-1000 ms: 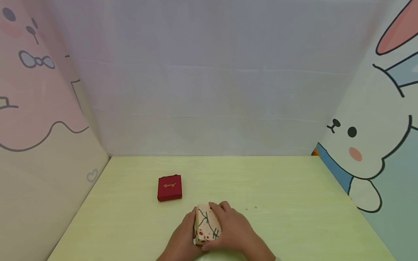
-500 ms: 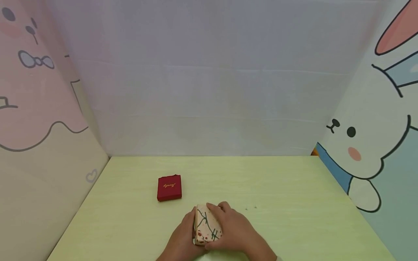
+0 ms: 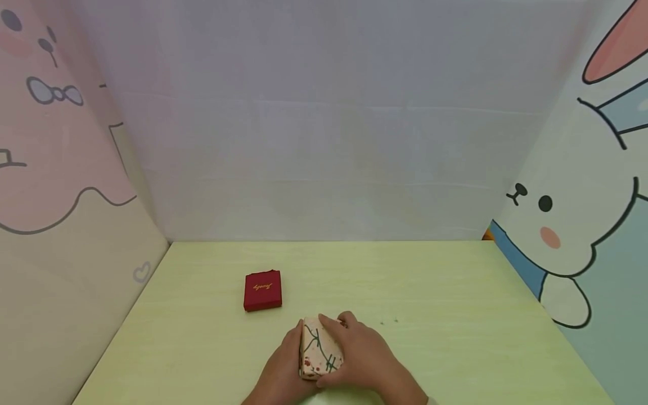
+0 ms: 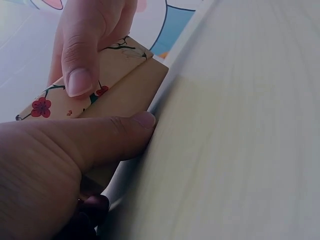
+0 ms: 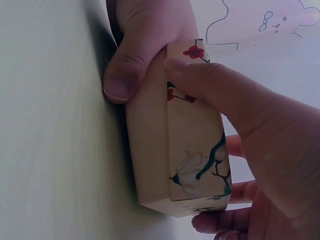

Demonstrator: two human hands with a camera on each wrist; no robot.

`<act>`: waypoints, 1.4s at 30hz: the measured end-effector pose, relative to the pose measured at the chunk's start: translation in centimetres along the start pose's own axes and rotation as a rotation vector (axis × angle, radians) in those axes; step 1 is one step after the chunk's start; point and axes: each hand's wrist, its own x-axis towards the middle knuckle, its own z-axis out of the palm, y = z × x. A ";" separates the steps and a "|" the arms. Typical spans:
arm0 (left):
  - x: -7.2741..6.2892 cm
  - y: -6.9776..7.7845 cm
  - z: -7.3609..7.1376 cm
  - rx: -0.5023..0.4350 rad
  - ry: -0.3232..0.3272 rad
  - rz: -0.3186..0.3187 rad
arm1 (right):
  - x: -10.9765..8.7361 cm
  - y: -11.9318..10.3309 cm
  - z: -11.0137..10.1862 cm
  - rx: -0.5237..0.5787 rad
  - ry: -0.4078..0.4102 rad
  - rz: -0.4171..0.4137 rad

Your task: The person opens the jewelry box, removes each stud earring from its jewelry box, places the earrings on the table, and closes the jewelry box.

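A small cream cardboard box [image 3: 315, 346], printed with dark branches and red blossoms, is held between both hands near the front of the table. My left hand [image 3: 285, 368] grips its plain lower part [image 5: 147, 150] from the left, thumb along the side. From the right, my right hand [image 3: 367, 357] grips the patterned lid [image 5: 200, 135], with thumb and fingers on opposite sides. A seam runs between lid and base in both wrist views, and the lid still sits on the base. What the box contains is hidden.
A dark red square box [image 3: 262, 292] with gold lettering lies behind and left of the hands on the pale green table [image 3: 430, 292]. A white sheet [image 3: 324, 140] stands at the back, with cartoon-printed panels on both sides.
The right hand's fingers have shifted slightly left over the lid, and the patterned box has turned a little. The left hand keeps nearly the same place; the red box has not moved.
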 end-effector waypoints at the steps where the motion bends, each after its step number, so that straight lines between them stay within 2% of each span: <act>1: 0.0 0.0 0.0 0.002 0.001 0.000 | 0.0 0.0 0.0 -0.002 -0.001 0.004; 16: 0.0 -0.1 0.0 0.041 0.006 0.012 | 0.6 0.5 1.3 0.023 -0.018 0.004; 23: -0.1 -0.2 -0.2 0.017 -0.007 0.023 | 0.7 0.4 1.5 -0.024 -0.027 0.001; 31: -0.2 0.0 -0.2 0.033 -0.017 0.026 | 0.8 0.4 1.7 -0.070 -0.019 -0.006; 36: -0.2 0.0 -0.2 0.021 -0.022 0.011 | 0.7 0.4 1.3 -0.071 -0.050 -0.020; 42: 0.0 0.1 -0.1 -0.015 -0.044 -0.024 | 0.4 1.2 0.5 -0.003 -0.105 -0.040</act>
